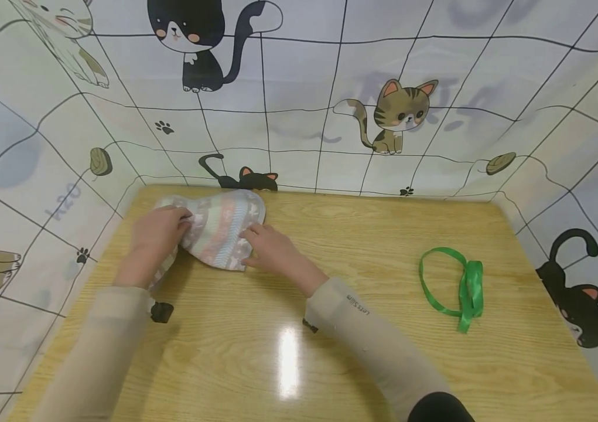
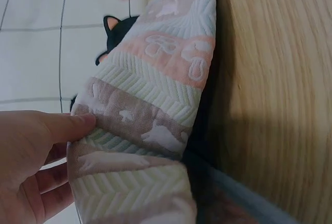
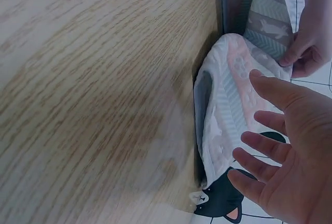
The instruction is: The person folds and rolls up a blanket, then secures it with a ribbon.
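Note:
A quilted cloth point(image 1: 219, 225) with pastel pink, green, blue and grey stripes lies toward the table's back left. Its outline is rounded, with a narrower middle. My left hand point(image 1: 153, 237) pinches the edge of the cloth near that middle. In the left wrist view the thumb presses on top of the cloth point(image 2: 140, 94), which folds there, and the other fingers are partly hidden behind it. Over the cloth's right end is my right hand point(image 1: 277, 252), fingers spread and relaxed. The right wrist view shows that palm point(image 3: 306, 146) beside the cloth point(image 3: 228, 99), gripping nothing.
Looped green ribbon point(image 1: 471, 293) lies on the right part of the wooden table point(image 1: 351, 252). A white sheet point(image 1: 299, 129) printed with cats and grid lines rises behind the table and along both sides. Both forearms reach in from the front.

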Demonstrator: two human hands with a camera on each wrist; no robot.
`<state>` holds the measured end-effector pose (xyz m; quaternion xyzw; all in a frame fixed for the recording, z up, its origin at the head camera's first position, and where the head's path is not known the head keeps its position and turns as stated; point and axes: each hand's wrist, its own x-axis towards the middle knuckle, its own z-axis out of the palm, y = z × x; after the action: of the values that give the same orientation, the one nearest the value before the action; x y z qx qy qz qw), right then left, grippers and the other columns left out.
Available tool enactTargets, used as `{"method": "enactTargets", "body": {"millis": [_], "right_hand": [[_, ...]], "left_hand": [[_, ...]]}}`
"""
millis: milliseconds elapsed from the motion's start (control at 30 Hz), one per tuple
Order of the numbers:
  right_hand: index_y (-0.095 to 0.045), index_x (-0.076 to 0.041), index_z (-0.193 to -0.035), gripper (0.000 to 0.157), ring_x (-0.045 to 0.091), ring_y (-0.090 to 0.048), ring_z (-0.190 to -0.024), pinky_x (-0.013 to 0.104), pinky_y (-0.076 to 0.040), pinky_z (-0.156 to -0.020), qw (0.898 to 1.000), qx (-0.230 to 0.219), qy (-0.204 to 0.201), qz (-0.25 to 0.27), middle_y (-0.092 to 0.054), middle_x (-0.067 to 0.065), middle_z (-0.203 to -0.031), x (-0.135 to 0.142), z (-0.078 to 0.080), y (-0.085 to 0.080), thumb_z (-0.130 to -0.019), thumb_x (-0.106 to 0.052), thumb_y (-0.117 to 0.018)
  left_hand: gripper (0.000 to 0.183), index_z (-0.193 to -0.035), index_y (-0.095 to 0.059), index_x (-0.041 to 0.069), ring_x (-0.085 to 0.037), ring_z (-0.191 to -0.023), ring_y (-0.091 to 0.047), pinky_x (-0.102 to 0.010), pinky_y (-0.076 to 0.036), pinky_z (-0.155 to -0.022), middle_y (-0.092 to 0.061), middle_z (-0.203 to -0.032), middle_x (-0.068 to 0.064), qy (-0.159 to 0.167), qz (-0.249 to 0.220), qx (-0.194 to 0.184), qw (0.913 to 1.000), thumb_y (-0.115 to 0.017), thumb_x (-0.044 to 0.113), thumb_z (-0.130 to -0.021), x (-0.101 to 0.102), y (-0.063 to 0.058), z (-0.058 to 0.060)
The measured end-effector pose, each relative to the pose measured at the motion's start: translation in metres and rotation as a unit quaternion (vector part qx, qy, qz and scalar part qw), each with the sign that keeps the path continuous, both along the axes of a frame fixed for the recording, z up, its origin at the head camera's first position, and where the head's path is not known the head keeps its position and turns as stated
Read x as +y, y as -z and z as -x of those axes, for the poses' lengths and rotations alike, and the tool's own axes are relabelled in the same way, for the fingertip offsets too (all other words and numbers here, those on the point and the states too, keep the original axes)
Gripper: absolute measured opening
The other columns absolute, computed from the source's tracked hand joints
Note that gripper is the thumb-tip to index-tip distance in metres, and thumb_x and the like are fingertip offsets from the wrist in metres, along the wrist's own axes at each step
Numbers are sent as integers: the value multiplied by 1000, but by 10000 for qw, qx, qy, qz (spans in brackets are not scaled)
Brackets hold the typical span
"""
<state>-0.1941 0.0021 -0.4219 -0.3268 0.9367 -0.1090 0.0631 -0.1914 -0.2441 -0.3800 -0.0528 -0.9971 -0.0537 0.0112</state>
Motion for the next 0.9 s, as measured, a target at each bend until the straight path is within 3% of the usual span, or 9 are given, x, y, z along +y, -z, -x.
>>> {"method": "enactTargets", "body": {"millis": [267,467,567,667,767,900], "right_hand": [[-37,-17,-152,71,30,-45,-139,40,-51,-104,9985,123,398,345,-36,7,-157,-2,4,-1,-93,-42,-69],[-37,-18,-152,65,33,-45,-137,42,-47,-109,9965,481,522,435,-37,9,-157,0,8,3,-96,-37,-65],[-44,-18,-148,58,31,-47,-134,39,-46,-110,9948,643,573,539,-46,8,-150,3,7,1,-97,-34,-65],[-56,-17,-136,43,26,-55,-122,35,-50,-102,9933,764,640,586,-59,4,-134,7,7,-2,-97,-31,-66],[-65,-17,-120,27,22,-61,-105,31,-55,-88,9927,793,686,600,-67,1,-116,10,7,-4,-96,-28,-67],[-69,-17,-110,17,20,-64,-94,30,-56,-77,9930,794,683,539,-70,-1,-105,14,7,-7,-95,-25,-69]], "left_hand": [[26,-122,-69,15,-36,-106,-68,-51,-56,-72,-69,-125,-12,326,16,34,9995,-62,26,-99,28,-6,-5],[23,-117,-71,15,-33,-97,-70,-49,-58,-71,-73,-113,-10,705,-50,162,9974,-65,25,-97,57,-6,-13],[21,-115,-72,15,-30,-92,-70,-46,-58,-73,-73,-105,-7,848,-129,181,9961,-67,24,-96,68,-5,-16],[19,-112,-73,15,-26,-88,-70,-42,-57,-71,-72,-100,-5,934,-227,65,9953,-68,24,-95,76,-4,-16],[19,-111,-73,15,-22,-88,-69,-38,-57,-70,-73,-100,-4,989,-416,-194,9940,-69,23,-94,79,-2,-14],[22,-115,-72,14,-25,-98,-69,-41,-57,-79,-74,-108,-7,874,-987,-640,9892,-64,26,-98,70,5,-6]]}}
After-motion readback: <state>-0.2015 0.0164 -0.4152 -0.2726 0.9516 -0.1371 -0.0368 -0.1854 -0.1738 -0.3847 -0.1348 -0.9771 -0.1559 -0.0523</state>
